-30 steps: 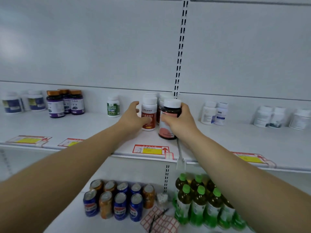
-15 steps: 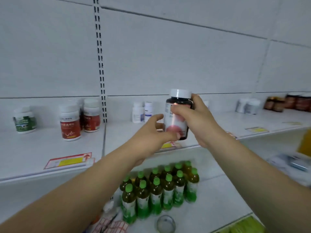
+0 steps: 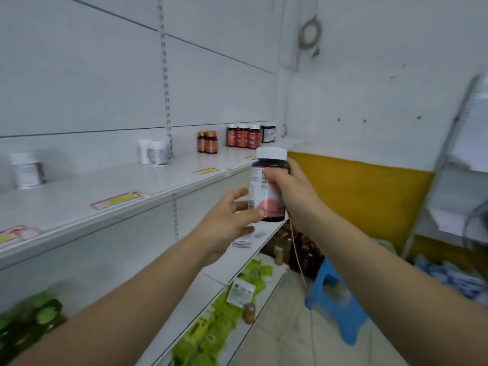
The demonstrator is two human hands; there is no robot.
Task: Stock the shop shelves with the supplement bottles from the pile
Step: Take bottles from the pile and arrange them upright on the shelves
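Observation:
My right hand [image 3: 287,191] grips a dark supplement bottle [image 3: 266,204] with a white cap and a pink label, held upright in the air in front of the shelf. My left hand [image 3: 227,223] is below and to the left of it, fingers spread, the thumb tip touching the bottle's lower edge. On the white upper shelf [image 3: 111,191] stand white bottles [image 3: 155,151], another white bottle [image 3: 25,169], two amber bottles [image 3: 207,142], several red-labelled bottles [image 3: 243,135] and a dark bottle [image 3: 268,133] at the far right end.
Price tags [image 3: 117,199] lie along the shelf edge. The lower shelf holds green-capped drink bottles [image 3: 39,318] and green packets [image 3: 211,331]. A blue stool [image 3: 335,299] stands on the floor by a yellow wall [image 3: 361,196]. A metal rack [image 3: 449,159] stands at right.
The view has swung right along the shelf. My right hand has lifted the dark bottle off the shelf and carried it right; my left hand let go of the red-labelled bottle and followed.

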